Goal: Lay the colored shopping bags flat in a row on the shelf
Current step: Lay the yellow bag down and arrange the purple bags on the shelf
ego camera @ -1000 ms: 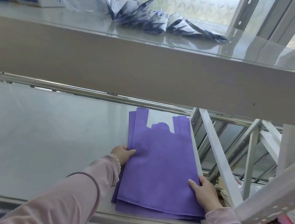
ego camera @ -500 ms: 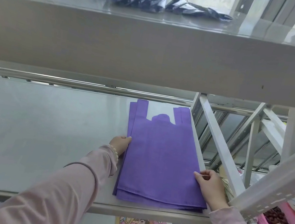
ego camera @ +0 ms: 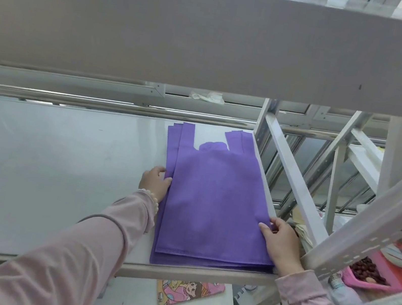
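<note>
I see one stack of purple bags (ego camera: 212, 202) lying flat at the right end of the middle shelf (ego camera: 59, 168), handles pointing to the back, bottom seam near the front lip. My left hand (ego camera: 154, 182) sits against the stack's left edge, fingers curled at the fabric edge, looks like a light pinch but partly hidden so not certain. My right hand (ego camera: 279, 241) pinches the right edge low down, thumb on top of the top layer. Progress, my guess: first pile placed and being squared; the long stretch of shelf to the left holds no bags yet, so most of the row is left. No other coloured bags in view. Material: non-woven fabric, matte, slightly fuzzy, vest-style cut with two strap handles and a rounded tab between, stitched line along the bottom hem; layers slightly offset at left and bottom. Shelf is smooth pale metal, faintly glossy. Upper shelf (ego camera: 213, 37) blocks the top view. Below sits a cartoon-print item (ego camera: 188, 292); a pink tray (ego camera: 372, 282) to the right holds dark brown bits.
</note>
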